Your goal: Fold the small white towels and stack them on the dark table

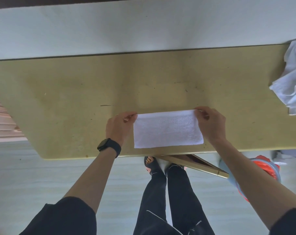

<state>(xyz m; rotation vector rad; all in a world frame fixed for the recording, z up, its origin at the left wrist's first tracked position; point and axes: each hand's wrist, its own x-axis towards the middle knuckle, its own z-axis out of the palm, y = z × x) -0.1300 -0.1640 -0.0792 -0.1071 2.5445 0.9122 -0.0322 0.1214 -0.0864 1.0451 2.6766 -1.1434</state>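
A small white towel [167,129] lies flat as a wide rectangle near the front edge of the yellowish table [76,99]. My left hand [119,127] pinches its far left corner, and a black watch sits on that wrist. At the far right corner, my right hand [210,123] pinches the towel between thumb and fingers. A crumpled heap of white towels [292,78] lies at the table's right end.
A white wall or board [144,28] runs behind the table. Below the front edge are my legs and sandalled feet [154,164], a slanted table leg [194,165], and a red and blue bag [264,168] on the floor at right.
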